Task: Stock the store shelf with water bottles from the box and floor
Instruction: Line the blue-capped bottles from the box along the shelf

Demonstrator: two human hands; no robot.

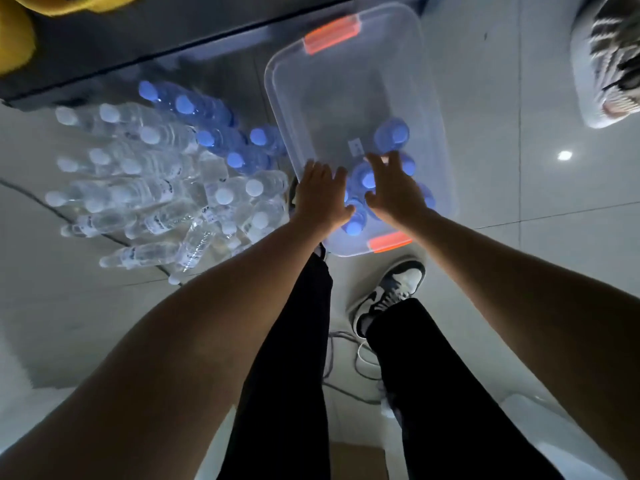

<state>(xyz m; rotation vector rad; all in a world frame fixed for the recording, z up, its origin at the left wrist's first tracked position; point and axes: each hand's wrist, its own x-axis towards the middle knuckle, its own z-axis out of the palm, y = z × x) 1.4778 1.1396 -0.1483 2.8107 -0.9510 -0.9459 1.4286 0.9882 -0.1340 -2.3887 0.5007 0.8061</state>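
Observation:
A clear plastic box [346,84] with orange latches stands on the floor ahead of my feet. Several blue-capped water bottles [391,135] stand at its near end. My left hand [323,197] and my right hand [391,192] reach down over those bottles, fingers spread and straight, holding nothing. A blue cap [369,180] shows between the two hands. On the floor to the left stand and lie several white-capped bottles [149,188] and, behind them, several blue-capped bottles [207,133].
The dark base of the shelf [138,53] runs across the top left. Another person's striped shoe [609,60] is at the top right. My shoe [391,292] stands just below the box, with cables [349,368] on the floor behind it.

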